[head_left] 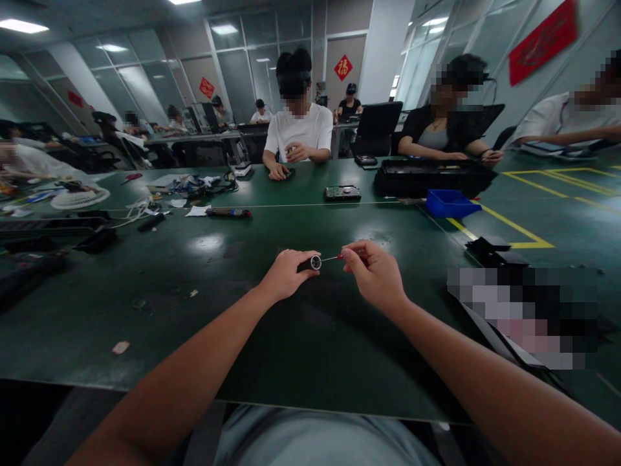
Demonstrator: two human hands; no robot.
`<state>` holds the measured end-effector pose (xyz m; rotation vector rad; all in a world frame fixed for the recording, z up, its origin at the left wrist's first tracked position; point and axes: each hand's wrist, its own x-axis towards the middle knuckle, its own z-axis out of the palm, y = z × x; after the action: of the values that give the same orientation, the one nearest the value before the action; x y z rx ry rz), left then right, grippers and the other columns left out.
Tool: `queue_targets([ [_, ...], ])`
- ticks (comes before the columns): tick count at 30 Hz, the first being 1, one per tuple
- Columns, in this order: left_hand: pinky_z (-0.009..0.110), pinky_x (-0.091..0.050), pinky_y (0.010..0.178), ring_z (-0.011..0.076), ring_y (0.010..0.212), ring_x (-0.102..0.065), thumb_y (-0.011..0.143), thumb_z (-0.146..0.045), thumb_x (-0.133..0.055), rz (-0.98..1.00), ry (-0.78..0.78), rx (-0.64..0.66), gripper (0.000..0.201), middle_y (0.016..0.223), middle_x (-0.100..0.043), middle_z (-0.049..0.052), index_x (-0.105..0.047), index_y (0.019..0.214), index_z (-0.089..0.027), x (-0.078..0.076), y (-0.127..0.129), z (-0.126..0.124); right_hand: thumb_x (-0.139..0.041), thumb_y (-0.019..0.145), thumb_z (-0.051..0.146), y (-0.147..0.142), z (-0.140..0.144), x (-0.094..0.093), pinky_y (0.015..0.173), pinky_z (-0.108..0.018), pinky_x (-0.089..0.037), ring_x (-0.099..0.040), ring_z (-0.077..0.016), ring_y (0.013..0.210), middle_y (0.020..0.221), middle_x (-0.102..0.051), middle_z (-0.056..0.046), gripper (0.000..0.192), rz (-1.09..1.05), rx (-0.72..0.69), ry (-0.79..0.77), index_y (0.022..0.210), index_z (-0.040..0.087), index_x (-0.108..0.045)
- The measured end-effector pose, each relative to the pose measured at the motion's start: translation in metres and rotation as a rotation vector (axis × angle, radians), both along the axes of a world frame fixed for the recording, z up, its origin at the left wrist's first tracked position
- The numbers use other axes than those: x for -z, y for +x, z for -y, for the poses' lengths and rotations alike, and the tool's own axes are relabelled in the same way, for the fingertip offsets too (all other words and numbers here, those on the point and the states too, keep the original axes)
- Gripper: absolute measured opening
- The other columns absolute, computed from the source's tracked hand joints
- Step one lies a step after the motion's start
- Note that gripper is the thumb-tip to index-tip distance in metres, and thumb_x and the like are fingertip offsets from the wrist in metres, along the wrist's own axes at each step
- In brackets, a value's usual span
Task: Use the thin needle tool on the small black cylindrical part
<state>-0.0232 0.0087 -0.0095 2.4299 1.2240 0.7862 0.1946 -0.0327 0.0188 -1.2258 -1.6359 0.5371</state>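
Observation:
My left hand (285, 274) is closed around a small black cylinder (305, 265). The cylinder's round, silver-rimmed end (315, 263) faces right; the rest is mostly hidden by my fingers. My right hand (376, 275) pinches a thin screwdriver (338, 257) by its red handle. Its slim metal shaft points left, and the tip is at the cylinder's rimmed end. Whether the tip touches or sits inside it, I cannot tell. Both hands are just above the green table (339, 362), near its middle.
Ahead lie a circuit-board device (342, 193), a long black casing (431, 176) and a blue bin (450, 203). A dark tool-like stick (228, 212) and tangled cables (204, 184) are at left. Black parts (495, 251) lie right. Several people sit around; one faces me (298, 129).

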Motion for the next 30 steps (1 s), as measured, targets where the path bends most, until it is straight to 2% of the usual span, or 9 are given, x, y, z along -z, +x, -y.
queue_targets([
  [4,0.042,-0.043,0.098,0.0245,0.106,-0.062,0.090,-0.034,-0.068,0.003,-0.022,-0.034,0.040,0.121,-0.070,0.004,-0.063,0.129,-0.026,-0.001,-0.001,0.001,-0.053,0.093,0.034,0.000,-0.001,0.002,0.064,-0.030,-0.047,-0.066,-0.0177,0.070,0.078,-0.070,-0.003,0.019,-0.035,-0.034,0.005,0.098,0.020,-0.065],
  [9,0.042,-0.043,0.099,0.0245,0.107,-0.062,0.090,-0.032,-0.068,-0.006,-0.011,0.008,0.038,0.121,-0.070,0.004,-0.064,0.128,-0.026,-0.002,0.000,0.002,-0.045,0.098,0.042,-0.002,-0.001,-0.001,0.059,-0.031,-0.041,-0.057,-0.0166,0.058,0.062,-0.060,0.000,0.032,0.046,0.034,-0.024,0.085,0.021,-0.065],
  [14,0.041,-0.044,0.099,0.0248,0.108,-0.063,0.090,-0.034,-0.068,0.039,-0.029,-0.041,0.039,0.121,-0.070,0.005,-0.063,0.128,-0.025,-0.002,0.001,0.002,-0.043,0.098,0.035,-0.002,-0.001,0.002,0.064,-0.032,-0.041,-0.059,-0.0180,0.067,0.076,-0.064,-0.001,0.023,0.011,0.050,0.038,0.109,0.022,-0.059],
  [19,0.041,-0.043,0.103,0.0241,0.112,-0.063,0.089,-0.031,-0.069,0.052,-0.031,-0.023,0.038,0.123,-0.070,0.005,-0.064,0.126,-0.024,-0.002,0.001,0.001,-0.043,0.099,0.037,-0.002,-0.003,0.006,0.069,-0.035,-0.044,-0.060,-0.0190,0.073,0.082,-0.065,-0.002,0.022,-0.008,-0.001,-0.004,0.101,0.024,-0.060],
  [21,0.041,-0.043,0.104,0.0240,0.113,-0.063,0.089,-0.030,-0.069,0.061,-0.027,-0.011,0.037,0.123,-0.069,0.005,-0.065,0.125,-0.023,-0.002,0.001,0.001,-0.049,0.096,0.038,-0.003,-0.006,0.008,0.070,-0.035,-0.047,-0.062,-0.0190,0.075,0.084,-0.066,-0.003,0.019,-0.132,-0.014,-0.024,0.104,0.023,-0.058],
  [25,0.042,-0.043,0.102,0.0242,0.111,-0.063,0.088,-0.029,-0.071,0.047,-0.024,0.007,0.037,0.120,-0.070,0.005,-0.065,0.124,-0.023,-0.002,0.002,0.000,-0.058,0.091,0.042,-0.005,-0.014,0.013,0.074,-0.036,-0.052,-0.062,-0.0173,0.073,0.081,-0.066,-0.003,0.022,-0.462,-0.075,-0.097,0.090,0.021,-0.062],
  [30,0.041,-0.044,0.101,0.0227,0.112,-0.061,0.090,-0.030,-0.068,0.129,-0.003,0.028,0.039,0.121,-0.068,0.005,-0.062,0.129,-0.026,-0.005,0.001,0.001,-0.059,0.089,0.042,0.000,-0.026,0.019,0.077,-0.038,-0.057,-0.061,-0.0161,0.067,0.076,-0.062,-0.002,0.021,-0.817,-0.111,-0.325,0.085,0.021,-0.061],
])
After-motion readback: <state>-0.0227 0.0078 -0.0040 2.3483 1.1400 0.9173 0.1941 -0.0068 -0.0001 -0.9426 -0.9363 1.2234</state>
